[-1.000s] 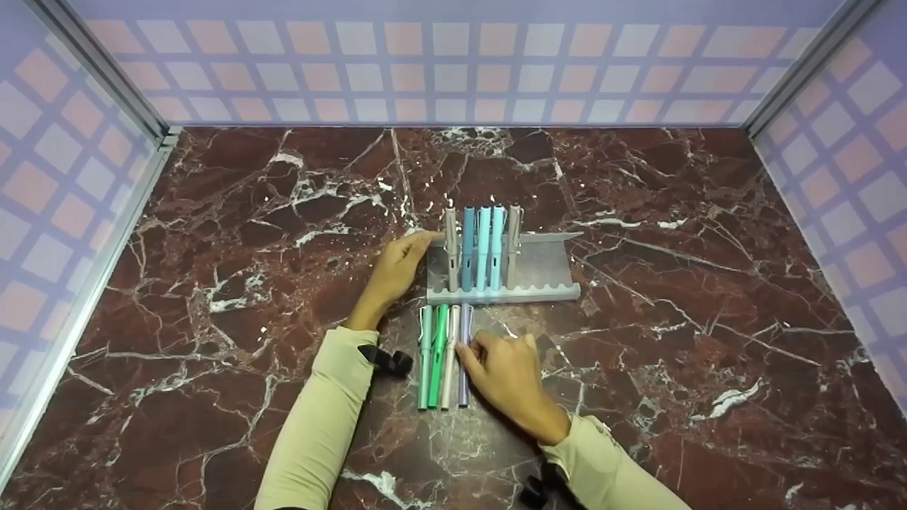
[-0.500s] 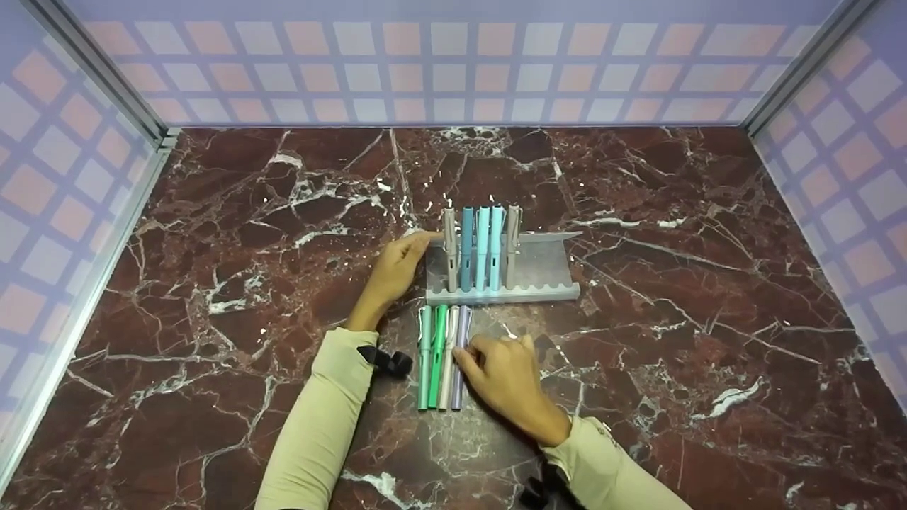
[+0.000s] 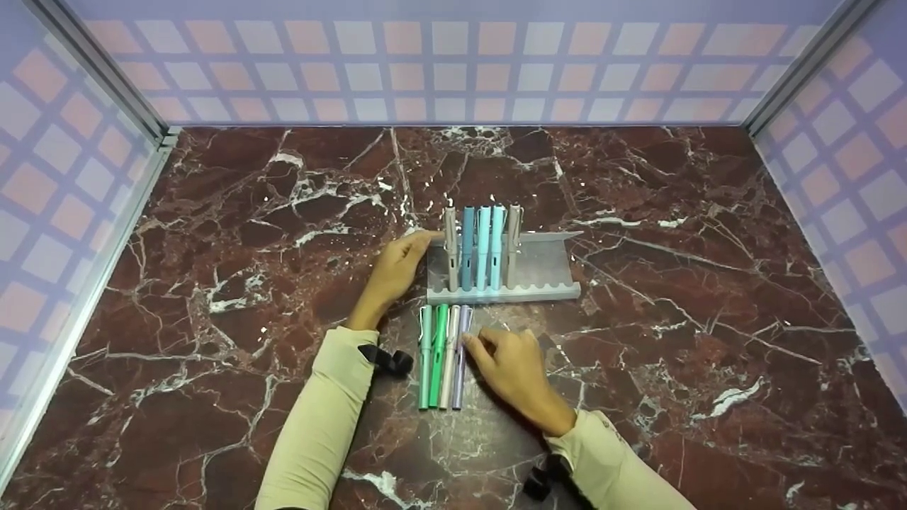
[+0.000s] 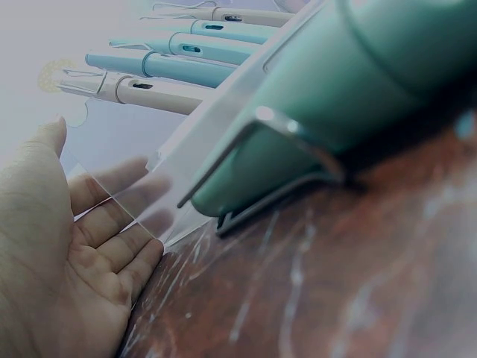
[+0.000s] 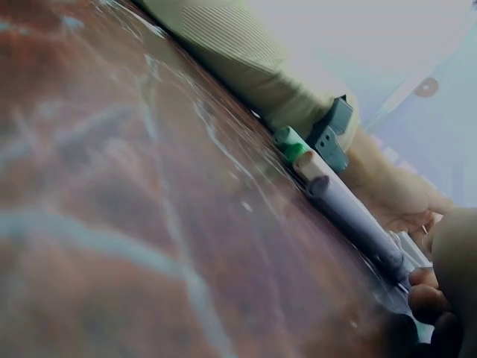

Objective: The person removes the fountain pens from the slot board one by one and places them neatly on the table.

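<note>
A clear pen stand (image 3: 545, 265) holds several pens upright in its notches: two taupe, a dark teal pen (image 3: 467, 248) and two light blue. My left hand (image 3: 398, 265) holds the stand's left end; in the left wrist view its fingers (image 4: 112, 235) lie behind the clear panel. In front of the stand lie a mint pen (image 3: 425, 361), a green pen (image 3: 437, 361), a pale pink pen (image 3: 448, 365) and a purple pen (image 3: 460, 375), side by side. My right hand (image 3: 516, 368) is bent beside the purple pen, thumb tip at its upper part; its grip is unclear.
The tabletop (image 3: 673, 354) is dark red with white veins. A tiled-pattern wall (image 3: 453, 71) stands at the back, with side walls at left and right. Small dark wrist cameras (image 3: 393, 361) are strapped to both sleeves.
The lower end of the purple pen has swung left toward the pale pink pen. Then my right hand has shifted slightly right and up along it. My left hand has stayed put.
</note>
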A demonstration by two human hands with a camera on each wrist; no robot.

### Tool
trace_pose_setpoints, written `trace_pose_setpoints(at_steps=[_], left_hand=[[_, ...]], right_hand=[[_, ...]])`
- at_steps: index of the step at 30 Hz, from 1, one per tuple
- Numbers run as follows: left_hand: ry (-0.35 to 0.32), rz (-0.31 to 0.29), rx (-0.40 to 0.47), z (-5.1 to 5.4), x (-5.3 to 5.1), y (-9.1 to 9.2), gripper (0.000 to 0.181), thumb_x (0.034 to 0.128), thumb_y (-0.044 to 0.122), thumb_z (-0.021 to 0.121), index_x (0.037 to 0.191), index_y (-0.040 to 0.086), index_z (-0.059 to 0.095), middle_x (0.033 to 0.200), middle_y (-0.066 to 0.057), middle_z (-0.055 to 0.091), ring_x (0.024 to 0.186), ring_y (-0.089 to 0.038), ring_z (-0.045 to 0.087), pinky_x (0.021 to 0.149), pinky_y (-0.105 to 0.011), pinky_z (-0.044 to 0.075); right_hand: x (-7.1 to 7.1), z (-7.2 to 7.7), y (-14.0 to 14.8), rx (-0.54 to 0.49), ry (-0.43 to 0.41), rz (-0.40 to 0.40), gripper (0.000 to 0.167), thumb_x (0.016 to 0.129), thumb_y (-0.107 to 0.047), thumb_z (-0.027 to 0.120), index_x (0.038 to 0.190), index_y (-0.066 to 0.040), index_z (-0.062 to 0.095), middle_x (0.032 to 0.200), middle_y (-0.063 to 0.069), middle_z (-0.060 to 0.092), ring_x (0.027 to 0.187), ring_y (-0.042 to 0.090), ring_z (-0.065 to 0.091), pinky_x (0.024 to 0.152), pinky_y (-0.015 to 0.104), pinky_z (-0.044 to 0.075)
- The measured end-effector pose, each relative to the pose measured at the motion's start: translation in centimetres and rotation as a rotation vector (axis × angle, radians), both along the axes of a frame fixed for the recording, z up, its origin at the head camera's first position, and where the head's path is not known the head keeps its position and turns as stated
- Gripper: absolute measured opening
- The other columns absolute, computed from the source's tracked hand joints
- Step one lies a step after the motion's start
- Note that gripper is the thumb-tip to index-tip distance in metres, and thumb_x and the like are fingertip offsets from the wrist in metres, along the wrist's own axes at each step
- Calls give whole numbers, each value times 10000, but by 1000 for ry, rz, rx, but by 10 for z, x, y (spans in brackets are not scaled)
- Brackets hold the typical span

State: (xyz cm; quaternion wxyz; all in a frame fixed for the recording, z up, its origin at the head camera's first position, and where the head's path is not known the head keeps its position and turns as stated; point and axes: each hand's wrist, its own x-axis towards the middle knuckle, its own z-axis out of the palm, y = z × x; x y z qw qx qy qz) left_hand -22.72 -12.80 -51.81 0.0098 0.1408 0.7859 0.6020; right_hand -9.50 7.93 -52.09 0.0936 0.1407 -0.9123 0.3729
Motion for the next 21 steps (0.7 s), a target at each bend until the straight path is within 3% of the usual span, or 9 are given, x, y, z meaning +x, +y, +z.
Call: trace_pose_setpoints(at_steps=[5,8,11,21], left_hand=[[-21,0,3,0,0,-1,388,1089,262,409,1271,30,661,1267,-140,682,1126,-272,641,1054,-391,454],[-35,2,-6,0,0,-1,398,1091,294,403,1275,57,665,1206,-135,702,992,-278,668,932,-400,520],[-44,5,-10,1,-1,-1,406,1091,309,401,1276,62,665,1190,-137,705,952,-283,667,904,-398,528],[-42,-6,6,2,0,0,391,1095,252,399,1288,14,643,1301,-173,657,1190,-316,613,1118,-427,407]], right_hand=[[-10,0,7,-102,-6,14,300,947,-186,687,662,-125,616,557,-65,555,493,26,454,479,198,438],[-19,-1,12,-163,33,15,219,945,-132,682,732,-82,669,632,0,640,534,61,520,506,217,486],[-27,-1,16,-213,90,2,160,933,-98,686,776,-63,690,677,24,675,558,89,557,512,221,499],[-52,-3,31,-269,374,-108,34,831,-16,697,823,-41,676,733,69,654,588,175,554,526,273,470]])
